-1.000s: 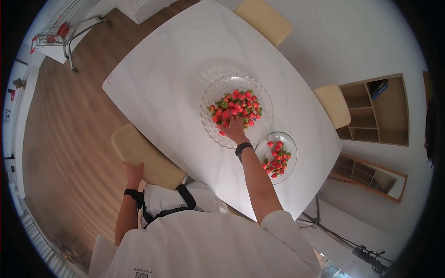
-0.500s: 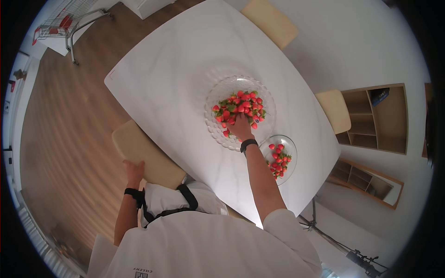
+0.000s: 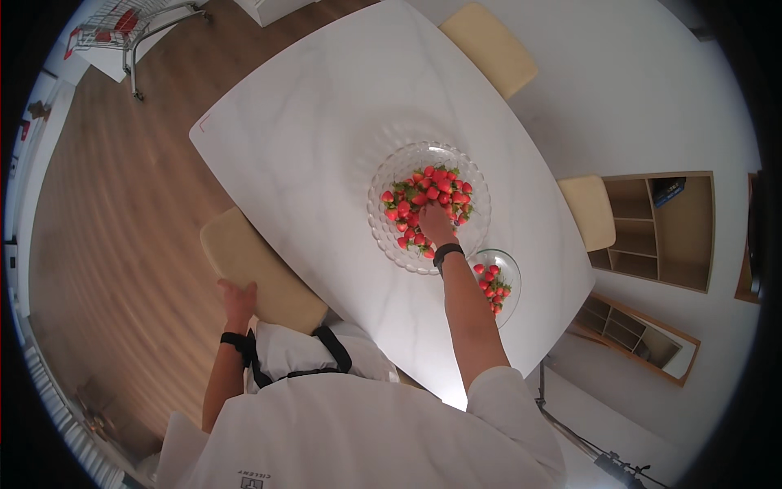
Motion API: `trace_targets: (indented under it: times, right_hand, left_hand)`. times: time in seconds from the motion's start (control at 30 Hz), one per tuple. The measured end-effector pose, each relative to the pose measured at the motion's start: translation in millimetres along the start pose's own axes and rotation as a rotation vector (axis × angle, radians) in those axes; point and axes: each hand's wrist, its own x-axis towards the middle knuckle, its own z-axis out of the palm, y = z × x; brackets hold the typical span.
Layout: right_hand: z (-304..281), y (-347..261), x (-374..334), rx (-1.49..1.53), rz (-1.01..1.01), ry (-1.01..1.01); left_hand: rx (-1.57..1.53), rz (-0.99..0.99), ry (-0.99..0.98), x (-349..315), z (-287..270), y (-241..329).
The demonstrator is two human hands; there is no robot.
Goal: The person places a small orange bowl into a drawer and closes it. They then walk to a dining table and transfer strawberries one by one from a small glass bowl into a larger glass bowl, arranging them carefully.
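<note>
A large clear scalloped glass bowl (image 3: 383,236) on the white table holds a heap of red strawberries (image 3: 406,213) with green leaves. My right hand (image 3: 437,223) is in among them at the near right part of the heap. Its fingers are bunched downward and closed on a strawberry, mostly covered by the hand. Under my right forearm, a smaller clear glass plate (image 3: 513,303) bears several more strawberries (image 3: 494,285). My left hand (image 3: 238,301) is low at the left beside the chair seat's near edge, holding nothing, with thumb and fingers apart.
A beige chair (image 3: 259,269) stands against the table (image 3: 301,122) at my left, with two more seats along the far right side. Wooden shelves (image 3: 664,232) line the right wall. At the far left a wire shopping cart (image 3: 122,37) stands on the wood floor.
The whole view has shifted slightly. My right hand has drawn into a tighter grip and sits a little further right in the heap. My left hand stays by the chair.
</note>
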Motion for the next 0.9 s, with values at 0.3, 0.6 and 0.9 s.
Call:
trace_targets:
  times: [0.3, 0.6, 0.9]
  right_hand:
    - [0, 8, 12, -0.081, -0.014, 0.185]
    - [0, 17, 24, -0.253, -0.061, 0.008]
    - [-1, 17, 19, -0.190, -0.049, 0.101]
  left_hand:
    - [-0.062, 0.006, 0.059, 2, 3, -3]
    - [-0.021, -0.008, 0.070, 2, 5, -11]
    - [-0.022, -0.024, 0.046, -1, 5, -7]
